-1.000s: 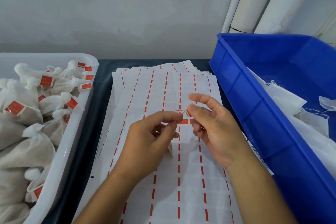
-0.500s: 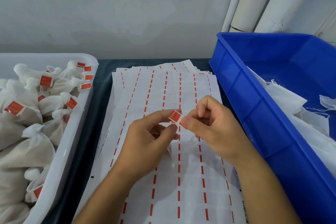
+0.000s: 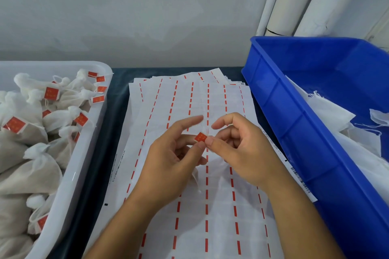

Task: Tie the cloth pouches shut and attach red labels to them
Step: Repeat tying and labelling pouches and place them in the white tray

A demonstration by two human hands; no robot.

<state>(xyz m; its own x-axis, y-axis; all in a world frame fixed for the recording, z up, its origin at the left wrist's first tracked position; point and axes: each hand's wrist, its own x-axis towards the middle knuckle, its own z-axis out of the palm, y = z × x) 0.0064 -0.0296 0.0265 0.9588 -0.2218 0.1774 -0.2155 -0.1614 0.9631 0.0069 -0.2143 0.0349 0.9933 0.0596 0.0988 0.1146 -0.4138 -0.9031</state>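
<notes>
Small square red label [image 3: 201, 137] — seemingly glossy — between both thumbs.

Both forearms were bare to the lower edge of the view, with no sleeve showing. The left hand [image 3: 168, 166] and right hand [image 3: 240, 153] wore no gloves, rings, watch or bands. The fingernails were short and unpainted.

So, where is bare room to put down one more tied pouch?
Crowded: the white plastic tray, heaped with labelled pouches. Free: the far part of the blue plastic crate, beyond its loose white cloth, and the stacked label sheets beyond both hands.
</notes>
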